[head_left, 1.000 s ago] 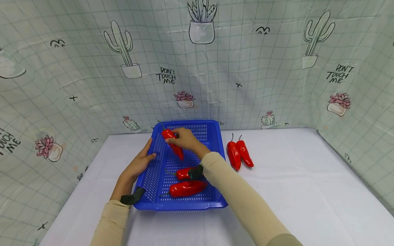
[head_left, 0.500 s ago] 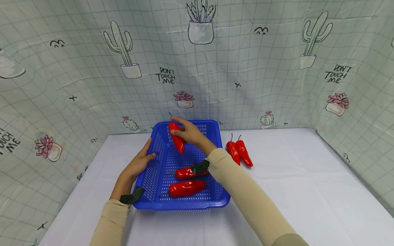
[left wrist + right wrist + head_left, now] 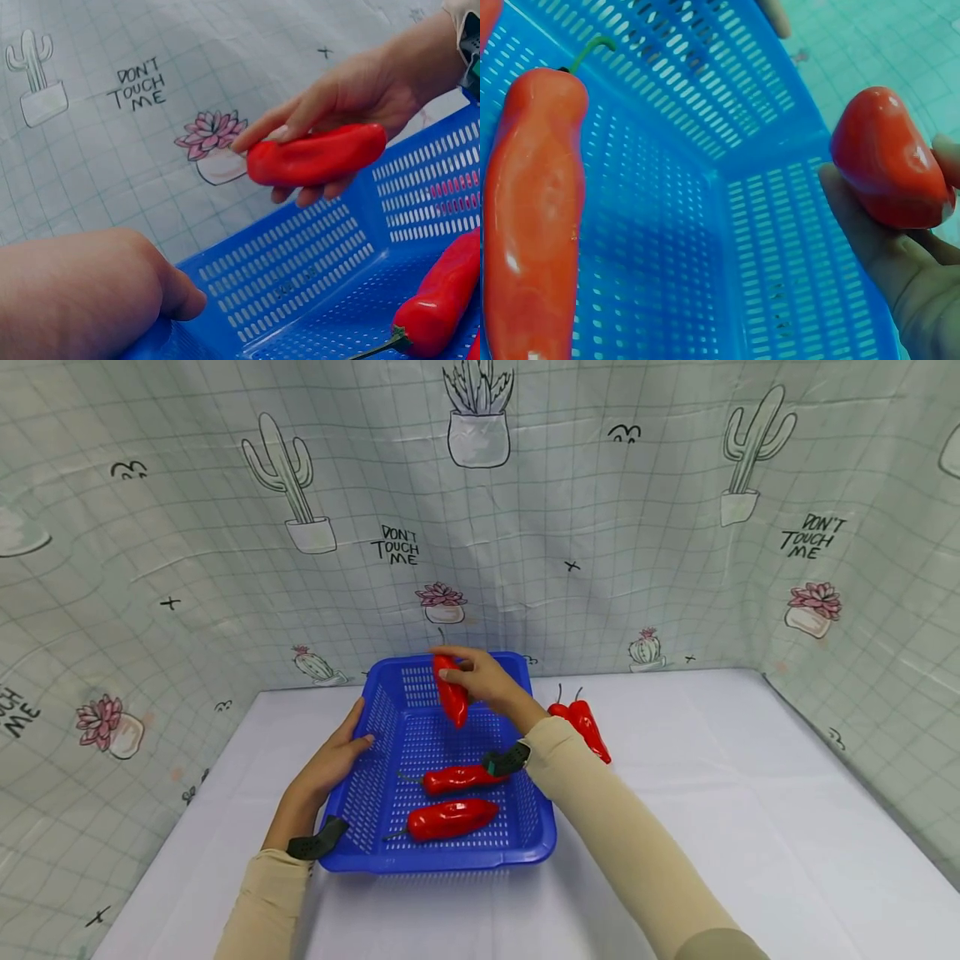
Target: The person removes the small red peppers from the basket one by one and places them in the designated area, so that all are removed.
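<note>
Left of centre in the head view, the left hand grips the left rim of a rectangular, perforated blue plastic basket, thumb inside. Across its lower half lie two glossy red elongated peppers. Over its far end, a tilted, tapering red pepper, stem up, is pinched by the right hand. Farther right, two long red peppers lie on a white tabletop, the left one partly hidden by a beige sleeve.

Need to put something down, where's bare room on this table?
Widest: the white tabletop right of its two glossy red peppers. Also a strip between the beige sleeves, before the blue perforated plastic basket. Crowded: the basket's near half, with two more red peppers.
</note>
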The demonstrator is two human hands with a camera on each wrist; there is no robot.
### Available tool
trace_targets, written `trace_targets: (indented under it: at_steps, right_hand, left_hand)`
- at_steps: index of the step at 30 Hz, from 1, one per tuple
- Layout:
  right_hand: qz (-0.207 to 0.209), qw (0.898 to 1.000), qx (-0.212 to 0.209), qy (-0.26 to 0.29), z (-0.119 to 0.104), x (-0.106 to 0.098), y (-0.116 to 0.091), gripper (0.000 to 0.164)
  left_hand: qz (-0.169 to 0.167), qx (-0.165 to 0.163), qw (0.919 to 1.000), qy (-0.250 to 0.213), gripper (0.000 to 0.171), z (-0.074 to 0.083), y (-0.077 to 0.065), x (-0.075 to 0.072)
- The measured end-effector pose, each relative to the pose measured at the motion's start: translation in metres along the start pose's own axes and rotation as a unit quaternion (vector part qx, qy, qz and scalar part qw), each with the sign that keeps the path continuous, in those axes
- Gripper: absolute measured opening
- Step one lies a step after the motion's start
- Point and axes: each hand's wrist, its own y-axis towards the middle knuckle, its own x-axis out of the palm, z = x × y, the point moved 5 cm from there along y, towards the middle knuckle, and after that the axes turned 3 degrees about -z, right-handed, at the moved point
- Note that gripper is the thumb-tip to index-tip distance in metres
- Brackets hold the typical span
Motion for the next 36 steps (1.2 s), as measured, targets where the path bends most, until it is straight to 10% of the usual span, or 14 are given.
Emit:
trace_targets:
  at_steps: [12, 36]
  right_hand:
    - [-0.018, 0.999, 0.012, 0.045, -0.002, -0.018, -0.009, 0.053]
    - [0.015, 0.999, -0.005, -0.029, 0.000, -0.081, -0.043, 0.055]
  left_hand:
    - [-0.002, 0.002, 1.0000, -0.009, 0.071, 0.002, -0.002, 0.002]
    - [0.000, -0.004, 1.0000, 0.003, 0.072, 0.000, 0.000, 0.000]
